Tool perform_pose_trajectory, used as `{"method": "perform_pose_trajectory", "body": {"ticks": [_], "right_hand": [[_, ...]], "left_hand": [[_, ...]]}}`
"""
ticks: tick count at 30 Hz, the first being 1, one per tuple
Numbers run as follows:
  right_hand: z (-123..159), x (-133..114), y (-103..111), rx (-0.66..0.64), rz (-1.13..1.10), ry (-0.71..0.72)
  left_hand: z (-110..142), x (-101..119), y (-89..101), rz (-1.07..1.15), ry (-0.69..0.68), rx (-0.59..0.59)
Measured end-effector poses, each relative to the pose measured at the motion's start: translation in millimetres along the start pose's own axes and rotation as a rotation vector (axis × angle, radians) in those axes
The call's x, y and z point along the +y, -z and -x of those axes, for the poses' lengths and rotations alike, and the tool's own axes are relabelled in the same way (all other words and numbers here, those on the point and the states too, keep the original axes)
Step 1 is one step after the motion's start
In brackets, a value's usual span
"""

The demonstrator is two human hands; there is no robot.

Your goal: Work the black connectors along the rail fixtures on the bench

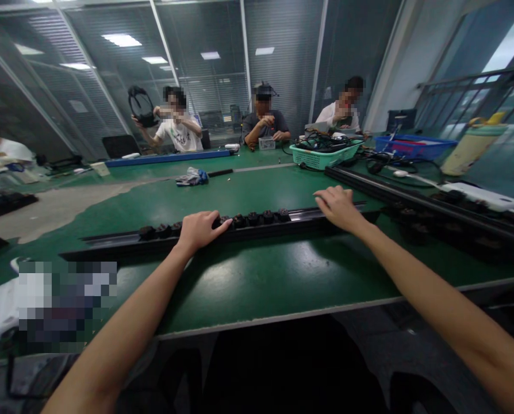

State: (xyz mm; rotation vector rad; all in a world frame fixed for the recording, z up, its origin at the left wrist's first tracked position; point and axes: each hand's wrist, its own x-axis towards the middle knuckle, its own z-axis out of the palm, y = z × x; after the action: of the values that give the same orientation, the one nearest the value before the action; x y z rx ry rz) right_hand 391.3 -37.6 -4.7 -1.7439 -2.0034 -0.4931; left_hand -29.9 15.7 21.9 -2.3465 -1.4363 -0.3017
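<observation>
A long black rail [123,241] lies across the green table [257,276] in front of me, with a row of several small black round parts [257,218] seated along its top. My left hand [200,229] rests on the rail near its middle, fingers curled over the parts there. My right hand [338,207] lies palm down on the rail's right portion, fingers stretched out flat and together. Neither hand lifts anything.
A second black rail [412,198] with more parts runs along the right. Beyond it stand a green basket of cables [323,155], a blue tray [412,146] and a bottle [470,146]. A cloth [192,176] lies mid-table. Several people sit at the far side.
</observation>
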Motion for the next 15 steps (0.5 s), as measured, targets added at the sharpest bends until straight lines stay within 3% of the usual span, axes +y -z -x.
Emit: {"method": "perform_pose_trajectory", "body": {"ticks": [3, 7, 15], "right_hand": [[-5, -40, -5, -0.079, -0.105, 0.214], [-16, -67, -7, -0.143, -0.169, 0.325], [-26, -100, -11, -0.237, -0.149, 0.054]], "left_hand": [[1, -1, -0.5, 0.004, -0.003, 0.006], [1, -1, -2.4, 0.021, 0.006, 0.007], [2, -4, -6.3, 0.018, -0.011, 0.021]]}}
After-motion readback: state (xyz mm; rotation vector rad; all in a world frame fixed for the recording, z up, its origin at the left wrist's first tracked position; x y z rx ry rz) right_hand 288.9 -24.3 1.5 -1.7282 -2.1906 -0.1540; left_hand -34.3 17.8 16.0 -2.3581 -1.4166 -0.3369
